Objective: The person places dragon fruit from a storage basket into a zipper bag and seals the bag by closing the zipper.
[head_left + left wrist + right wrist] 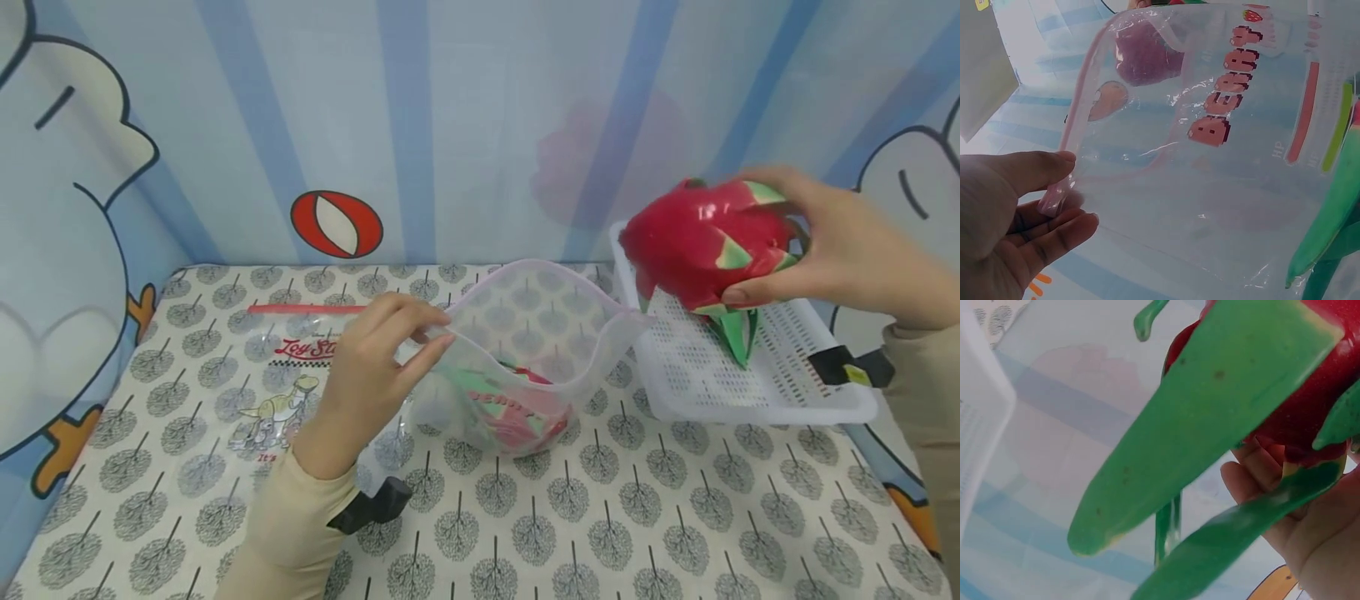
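Observation:
My left hand (371, 371) pinches the pink-edged rim of a clear zip bag (536, 321) between thumb and fingers. The bag stands with its mouth spread wide, and pink "BERRY" lettering runs across its front in the left wrist view. Inside, near the bottom, lies a red and green object (525, 429), blurred by the plastic. Up to the right, my right hand (840, 242) grips a glossy red dragon fruit (693, 237) with green leaf tips, held in the air above the white basket. Long green leaves (1191, 437) fill much of the right wrist view.
The white perforated plastic basket (757, 412) stands on the right, beside the bag. On the left a clear bag with a red zip and "Toy Story" print (300, 358) lies flat on the tree-patterned tablecloth (570, 533). A striped curtain (480, 125) hangs behind.

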Action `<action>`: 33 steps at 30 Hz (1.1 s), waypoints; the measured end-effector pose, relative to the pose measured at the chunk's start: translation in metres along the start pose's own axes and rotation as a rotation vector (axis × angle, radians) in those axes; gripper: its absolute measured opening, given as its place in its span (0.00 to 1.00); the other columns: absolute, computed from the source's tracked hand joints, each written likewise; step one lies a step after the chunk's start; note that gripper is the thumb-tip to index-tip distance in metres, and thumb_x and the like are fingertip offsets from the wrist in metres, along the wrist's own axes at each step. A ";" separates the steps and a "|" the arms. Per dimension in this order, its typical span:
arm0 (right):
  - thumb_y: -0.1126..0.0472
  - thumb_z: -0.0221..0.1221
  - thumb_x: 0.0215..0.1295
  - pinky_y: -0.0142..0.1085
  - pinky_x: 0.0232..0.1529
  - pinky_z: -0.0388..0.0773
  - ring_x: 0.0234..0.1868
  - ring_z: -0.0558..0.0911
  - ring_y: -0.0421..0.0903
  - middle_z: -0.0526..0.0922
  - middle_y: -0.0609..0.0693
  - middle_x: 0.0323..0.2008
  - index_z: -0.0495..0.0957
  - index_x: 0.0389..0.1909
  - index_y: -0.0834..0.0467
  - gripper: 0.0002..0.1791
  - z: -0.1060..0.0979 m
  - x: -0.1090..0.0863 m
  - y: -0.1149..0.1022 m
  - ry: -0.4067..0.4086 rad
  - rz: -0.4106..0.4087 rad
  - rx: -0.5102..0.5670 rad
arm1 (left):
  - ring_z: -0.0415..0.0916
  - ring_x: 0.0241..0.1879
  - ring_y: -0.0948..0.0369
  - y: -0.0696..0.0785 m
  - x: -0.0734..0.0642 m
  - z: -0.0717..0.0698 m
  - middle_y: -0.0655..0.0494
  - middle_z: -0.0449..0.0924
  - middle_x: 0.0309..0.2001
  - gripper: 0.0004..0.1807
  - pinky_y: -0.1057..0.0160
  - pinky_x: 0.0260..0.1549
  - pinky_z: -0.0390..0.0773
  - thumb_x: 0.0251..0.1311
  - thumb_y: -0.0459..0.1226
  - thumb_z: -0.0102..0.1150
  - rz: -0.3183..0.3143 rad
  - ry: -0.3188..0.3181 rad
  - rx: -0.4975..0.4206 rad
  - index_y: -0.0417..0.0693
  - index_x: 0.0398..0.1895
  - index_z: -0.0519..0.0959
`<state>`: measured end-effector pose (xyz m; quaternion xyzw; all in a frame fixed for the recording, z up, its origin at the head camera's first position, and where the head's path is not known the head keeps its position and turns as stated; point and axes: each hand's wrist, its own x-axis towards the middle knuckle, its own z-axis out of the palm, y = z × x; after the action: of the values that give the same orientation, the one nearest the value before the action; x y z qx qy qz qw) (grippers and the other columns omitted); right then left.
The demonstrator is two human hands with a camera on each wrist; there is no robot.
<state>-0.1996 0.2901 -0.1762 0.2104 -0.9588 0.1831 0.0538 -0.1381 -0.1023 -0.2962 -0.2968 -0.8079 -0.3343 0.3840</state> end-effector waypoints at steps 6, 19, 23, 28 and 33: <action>0.58 0.77 0.38 0.17 0.27 0.69 0.48 0.74 0.61 0.73 0.64 0.54 0.55 0.71 0.55 0.57 -0.007 0.009 -0.017 0.013 -0.062 -0.023 | 0.76 0.31 0.58 0.001 0.003 0.002 0.48 0.81 0.34 0.09 0.64 0.29 0.77 0.51 0.31 0.70 -0.003 -0.012 0.009 0.39 0.35 0.82; 0.57 0.79 0.37 0.19 0.34 0.76 0.49 0.77 0.54 0.75 0.52 0.54 0.62 0.67 0.52 0.52 -0.009 0.027 -0.059 -0.033 -0.240 0.026 | 0.76 0.31 0.58 0.000 0.006 0.004 0.48 0.80 0.34 0.08 0.64 0.29 0.78 0.52 0.32 0.69 -0.018 -0.020 0.003 0.39 0.35 0.82; 0.55 0.79 0.36 0.20 0.37 0.76 0.48 0.78 0.49 0.76 0.49 0.53 0.64 0.66 0.54 0.52 -0.008 0.030 -0.069 -0.049 -0.316 -0.002 | 0.76 0.32 0.57 0.001 0.008 0.005 0.48 0.80 0.34 0.08 0.65 0.30 0.78 0.52 0.32 0.69 -0.018 -0.025 0.003 0.39 0.35 0.82; 0.51 0.79 0.36 0.26 0.38 0.79 0.47 0.78 0.45 0.76 0.47 0.52 0.64 0.65 0.56 0.52 -0.005 0.033 -0.079 -0.091 -0.357 -0.048 | 0.76 0.32 0.58 0.001 0.009 0.007 0.48 0.80 0.34 0.08 0.65 0.29 0.78 0.52 0.32 0.69 -0.017 -0.025 -0.005 0.40 0.35 0.82; 0.43 0.77 0.37 0.43 0.41 0.83 0.52 0.73 0.46 0.74 0.48 0.53 0.65 0.64 0.54 0.52 -0.002 0.035 -0.092 -0.151 -0.345 -0.104 | 0.77 0.31 0.58 0.001 0.009 0.010 0.48 0.80 0.34 0.08 0.64 0.28 0.79 0.52 0.31 0.69 -0.019 -0.012 -0.011 0.40 0.34 0.82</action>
<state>-0.1918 0.1994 -0.1382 0.3817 -0.9180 0.1049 0.0230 -0.1464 -0.0917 -0.2936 -0.2934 -0.8112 -0.3404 0.3742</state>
